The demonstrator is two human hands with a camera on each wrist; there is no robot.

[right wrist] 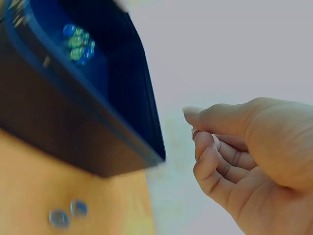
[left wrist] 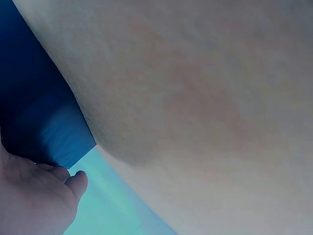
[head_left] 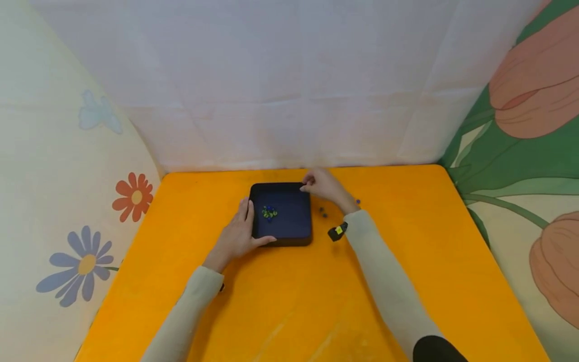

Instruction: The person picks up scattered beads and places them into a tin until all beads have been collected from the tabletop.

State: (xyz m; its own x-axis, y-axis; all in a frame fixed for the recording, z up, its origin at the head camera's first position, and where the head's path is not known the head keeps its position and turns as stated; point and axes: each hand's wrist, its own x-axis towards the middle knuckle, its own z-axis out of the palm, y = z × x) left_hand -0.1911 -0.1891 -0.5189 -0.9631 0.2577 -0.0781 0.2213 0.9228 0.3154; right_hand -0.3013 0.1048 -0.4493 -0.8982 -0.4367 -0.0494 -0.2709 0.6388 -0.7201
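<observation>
A dark square tray [head_left: 289, 234] lies on the table, with a small cluster of blue and green glass marbles [head_left: 270, 212] inside its left half. My left hand [head_left: 237, 234] rests against the tray's near left corner, fingers straight along the left side and thumb on the near rim. Above the far right corner is my right hand [head_left: 321, 183]. Its fingers are bent and the thumb [right wrist: 217, 117] comes close to the index fingertip. Whether something small sits between them, I cannot tell. The left wrist view shows mostly skin and part of the tray [left wrist: 39, 98].
On the orange table [head_left: 280, 301], several loose marbles lie right of the tray, including a blue marble [head_left: 358, 201] beyond the right wrist. A white cloth [head_left: 294, 100] hangs behind the table. Floral cloths flank both sides.
</observation>
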